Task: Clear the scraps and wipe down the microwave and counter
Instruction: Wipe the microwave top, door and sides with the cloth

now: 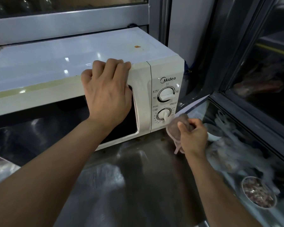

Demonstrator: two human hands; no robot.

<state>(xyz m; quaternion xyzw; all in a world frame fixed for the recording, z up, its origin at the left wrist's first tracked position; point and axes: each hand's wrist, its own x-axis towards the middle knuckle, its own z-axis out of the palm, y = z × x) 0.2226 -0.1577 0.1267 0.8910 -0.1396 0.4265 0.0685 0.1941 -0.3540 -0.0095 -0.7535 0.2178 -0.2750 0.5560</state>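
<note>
The brushed stainless-steel counter [138, 185] carries everything else, and its bare sheen in front is left free, presumably for wiping. On it stands the boxy cream-white microwave [47, 63] with two dials, door closed, pushed back toward the grey metal window frame [228, 63]. It appears to be steadied, or tipped slightly, so that the strip beneath its front edge can be reached — which of the two cannot be told.

That bracing is done by the left hand [107, 89], which is laid over the top front edge of the door, fingers curled onto the top and palm flat against the dark glass. The right hand [193, 136] is closed around a bunched pinkish-brown cleaning cloth [175, 128], held low at the oven's lower right corner, just beside the timer dial, where it can be swept along the base.

The smallest things are the target: brown crumb scraps [144, 138] are scattered on the steel along the foot of the microwave — still to be cleared. A small orange stain [137, 46] is left on the oven's top.

At the right, behind glass, a round bowl of chopped meat [258, 194] is kept apart from the work.
</note>
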